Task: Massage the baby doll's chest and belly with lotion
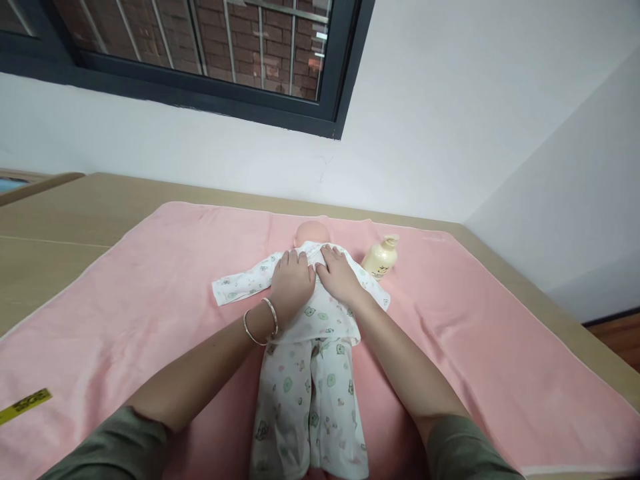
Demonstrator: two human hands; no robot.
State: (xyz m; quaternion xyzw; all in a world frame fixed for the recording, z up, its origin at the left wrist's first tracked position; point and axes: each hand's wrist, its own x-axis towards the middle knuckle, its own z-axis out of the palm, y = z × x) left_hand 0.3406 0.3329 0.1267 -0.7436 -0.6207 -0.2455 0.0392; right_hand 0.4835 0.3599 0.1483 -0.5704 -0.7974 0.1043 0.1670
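A baby doll (311,235) lies on its back on a pink towel (150,293), dressed in a white printed top (320,313) and matching trousers (307,407). My left hand (291,283) rests flat on the doll's chest, fingers toward the collar, two bangles on the wrist. Beside it, my right hand (337,275) presses on the top near the collar. Both hands touch the fabric at the neckline. Whether the fingers pinch the cloth is not visible.
A cream pump bottle (381,258) lies on the towel right of the doll's head. The towel covers a tan table (60,220) against a white wall under a dark-framed window. A yellow label (25,405) lies at the towel's left edge.
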